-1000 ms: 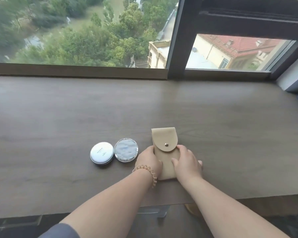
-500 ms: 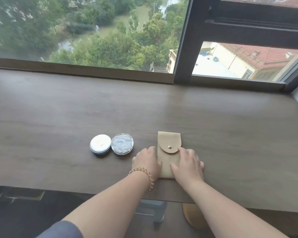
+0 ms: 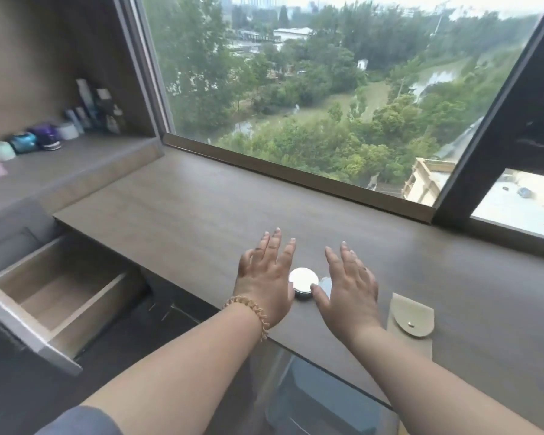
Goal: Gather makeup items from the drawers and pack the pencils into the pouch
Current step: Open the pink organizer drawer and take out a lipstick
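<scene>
1. The left hand (image 3: 266, 277) is spread flat, palm down, fingers extended, above the desk (image 3: 182, 208); it grasps nothing. A coiled band (image 3: 252, 312) sits on its wrist.
2. The right hand (image 3: 347, 287) is likewise spread, palm down, with nothing in it. Whether either palm touches the wood cannot be told.
3. Between the two hands a round white compact (image 3: 303, 279) rests on the desk, lid closed. The right thumb lies at its right edge.
4. A second round case (image 3: 325, 282) sits just right of the compact, mostly hidden behind the right hand.
5. The pouch (image 3: 410, 321) lies flat near the front edge of the desk, just right of the right wrist. Its flap is closed over a small metal snap. The right forearm covers its lower left corner.
6. No pencils show; whether any are inside the pouch cannot be told.
7. At the left, a drawer (image 3: 54, 296) stands pulled out below desk level, bare wood showing inside.
8. Farther left, a shelf (image 3: 60, 164) holds a row of jars and bottles (image 3: 44, 136), blurred.
9. A window (image 3: 311, 89) runs along the far edge of the desk.
</scene>
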`<state>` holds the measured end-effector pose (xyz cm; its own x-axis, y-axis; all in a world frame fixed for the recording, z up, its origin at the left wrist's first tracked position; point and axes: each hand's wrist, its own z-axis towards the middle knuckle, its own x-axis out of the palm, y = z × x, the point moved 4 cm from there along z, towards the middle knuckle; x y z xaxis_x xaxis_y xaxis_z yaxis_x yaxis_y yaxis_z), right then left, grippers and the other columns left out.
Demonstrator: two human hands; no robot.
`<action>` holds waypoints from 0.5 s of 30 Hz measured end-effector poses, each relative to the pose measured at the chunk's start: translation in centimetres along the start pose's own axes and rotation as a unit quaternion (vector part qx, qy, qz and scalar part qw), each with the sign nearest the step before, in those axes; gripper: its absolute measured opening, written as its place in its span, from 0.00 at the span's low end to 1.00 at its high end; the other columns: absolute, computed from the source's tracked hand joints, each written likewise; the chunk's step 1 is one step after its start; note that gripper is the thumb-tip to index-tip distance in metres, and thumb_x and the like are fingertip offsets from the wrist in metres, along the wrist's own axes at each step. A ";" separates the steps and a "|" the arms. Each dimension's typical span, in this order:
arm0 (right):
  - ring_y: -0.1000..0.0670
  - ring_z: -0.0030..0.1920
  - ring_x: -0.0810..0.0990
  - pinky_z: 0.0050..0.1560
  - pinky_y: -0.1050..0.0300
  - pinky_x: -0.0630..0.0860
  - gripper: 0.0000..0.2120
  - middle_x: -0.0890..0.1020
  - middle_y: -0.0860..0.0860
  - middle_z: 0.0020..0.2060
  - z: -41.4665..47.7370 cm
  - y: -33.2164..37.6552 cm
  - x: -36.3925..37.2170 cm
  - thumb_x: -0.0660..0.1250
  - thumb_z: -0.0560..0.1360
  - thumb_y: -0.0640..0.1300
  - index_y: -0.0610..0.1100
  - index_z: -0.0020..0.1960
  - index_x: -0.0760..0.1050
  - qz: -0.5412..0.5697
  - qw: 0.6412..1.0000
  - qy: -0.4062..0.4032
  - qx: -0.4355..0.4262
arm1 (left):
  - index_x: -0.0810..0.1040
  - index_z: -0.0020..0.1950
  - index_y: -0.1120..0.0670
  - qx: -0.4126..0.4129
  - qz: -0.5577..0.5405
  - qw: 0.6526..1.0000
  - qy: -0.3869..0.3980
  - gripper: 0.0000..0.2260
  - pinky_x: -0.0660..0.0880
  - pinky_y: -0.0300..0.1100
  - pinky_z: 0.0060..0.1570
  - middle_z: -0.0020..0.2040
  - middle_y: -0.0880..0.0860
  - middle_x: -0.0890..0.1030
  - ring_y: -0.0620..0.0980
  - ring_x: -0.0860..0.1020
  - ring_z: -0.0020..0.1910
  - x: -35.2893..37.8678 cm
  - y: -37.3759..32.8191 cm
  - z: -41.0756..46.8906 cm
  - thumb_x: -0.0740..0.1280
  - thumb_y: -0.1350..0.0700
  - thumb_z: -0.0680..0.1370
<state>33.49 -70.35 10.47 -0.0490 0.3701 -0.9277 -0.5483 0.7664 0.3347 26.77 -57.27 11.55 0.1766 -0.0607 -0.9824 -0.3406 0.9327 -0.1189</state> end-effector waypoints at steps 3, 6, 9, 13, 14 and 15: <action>0.49 0.77 0.46 0.74 0.51 0.44 0.33 0.48 0.49 0.78 0.1 7.3 1.3 0.60 0.77 0.56 0.51 0.77 0.50 0.039 0.998 0.014 -0.052 | 0.40 0.76 0.47 -0.054 0.014 0.998 -0.019 0.34 0.47 0.49 0.71 0.78 0.52 0.39 0.50 0.40 0.77 -2.6 6.4 -2.8 0.58 0.48 0.77; 0.50 0.77 0.46 0.74 0.52 0.43 0.34 0.48 0.49 0.78 0.1 16.0 3.0 0.60 0.76 0.57 0.51 0.77 0.50 0.050 0.992 0.018 -0.114 | 0.40 0.76 0.47 -0.112 0.018 0.993 -0.041 0.34 0.48 0.49 0.71 0.78 0.52 0.40 0.50 0.41 0.77 -5.7 13.9 -6.1 0.58 0.48 0.78; 0.50 0.77 0.46 0.75 0.52 0.43 0.35 0.49 0.50 0.78 -0.7 26.6 5.5 0.61 0.76 0.57 0.51 0.77 0.50 0.078 0.983 0.020 -0.166 | 0.42 0.77 0.47 -0.170 0.013 0.983 -0.064 0.33 0.48 0.49 0.72 0.79 0.52 0.43 0.50 0.43 0.77 -8.6 23.1 -10.9 0.58 0.47 0.78; 0.51 0.77 0.44 0.75 0.53 0.41 0.35 0.47 0.51 0.78 -3.0 39.5 9.7 0.60 0.76 0.57 0.53 0.77 0.47 0.108 0.972 0.041 -0.205 | 0.43 0.77 0.46 -0.219 0.002 0.973 -0.068 0.33 0.47 0.49 0.73 0.79 0.51 0.44 0.50 0.44 0.77 -11.4 34.5 -17.5 0.58 0.47 0.78; 0.51 0.77 0.45 0.75 0.53 0.41 0.35 0.47 0.51 0.78 -3.4 42.0 10.6 0.60 0.76 0.57 0.53 0.77 0.48 0.109 0.970 0.045 -0.213 | 0.44 0.77 0.46 -0.225 0.006 0.972 -0.068 0.33 0.47 0.49 0.73 0.79 0.51 0.45 0.50 0.44 0.77 -12.0 36.9 -18.7 0.59 0.46 0.77; 0.51 0.77 0.45 0.76 0.52 0.42 0.35 0.47 0.51 0.78 -3.8 44.5 11.4 0.60 0.76 0.57 0.53 0.77 0.48 0.112 0.968 0.047 -0.222 | 0.44 0.77 0.46 -0.230 0.009 0.971 -0.068 0.33 0.47 0.49 0.73 0.79 0.50 0.46 0.49 0.45 0.77 -12.6 39.2 -19.9 0.59 0.47 0.77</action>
<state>5.33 -34.01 14.18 -0.2714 0.4355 -0.8583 -0.8187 0.3644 0.4438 -7.17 -27.01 16.36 0.2769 0.0307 -0.9604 -0.7159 0.6733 -0.1849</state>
